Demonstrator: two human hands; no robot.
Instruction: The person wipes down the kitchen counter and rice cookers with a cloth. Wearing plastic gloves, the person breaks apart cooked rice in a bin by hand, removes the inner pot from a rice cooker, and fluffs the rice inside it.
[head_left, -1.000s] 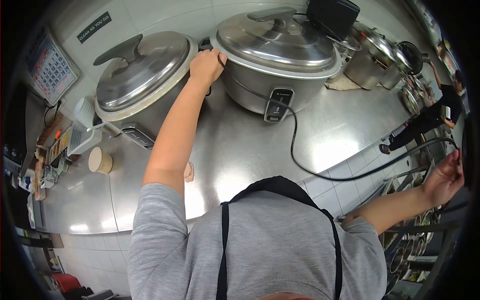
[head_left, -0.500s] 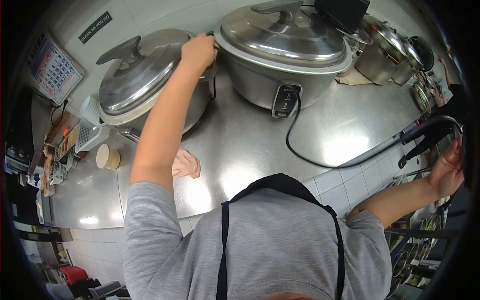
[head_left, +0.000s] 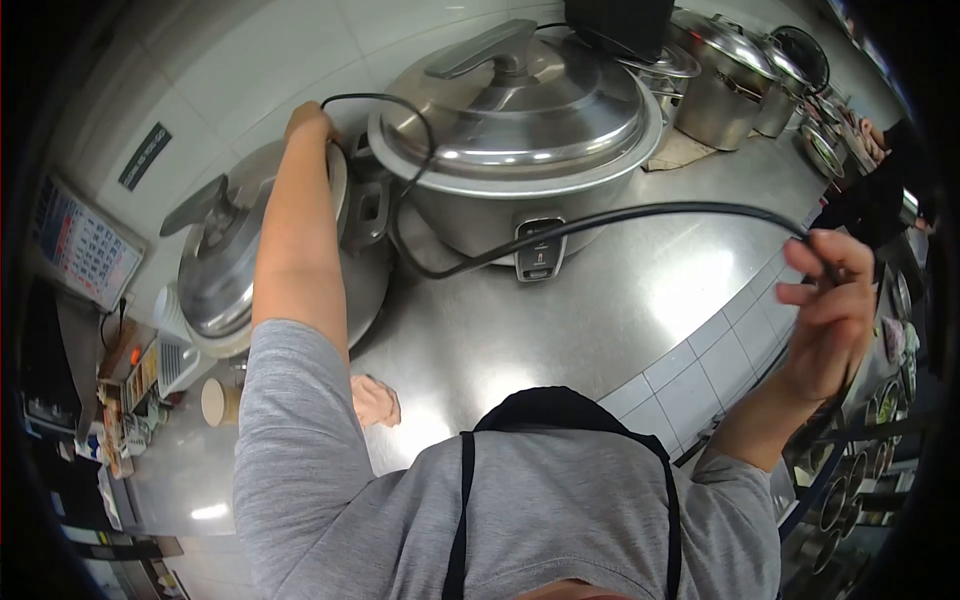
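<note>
- In the head view, the person's left hand (head_left: 310,122) is at the back rim of a large round metal rice cooker with a domed steel lid and grey handle (head_left: 218,278); its fingers are hidden from me, so I can't tell whether they pinch anything.
- A long, smooth black cord (head_left: 690,208) comes out right beside that hand, bends down past the left side of a second, larger silver rice cooker with a grey-handled domed lid (head_left: 520,130), then sweeps across its black control panel (head_left: 540,250).
- Over on my right, the right hand (head_left: 828,305) is raised clear of the counter, pinching the cord between bent fingers; more black cord hangs below it.
- Both cookers stand on a shiny steel counter (head_left: 570,320), and a crumpled pinkish cloth (head_left: 376,402) lies near the left sleeve.
- Past the larger cooker are tall lidded steel pots (head_left: 718,105), and another person in dark clothing (head_left: 885,195) stands near the far end.
</note>
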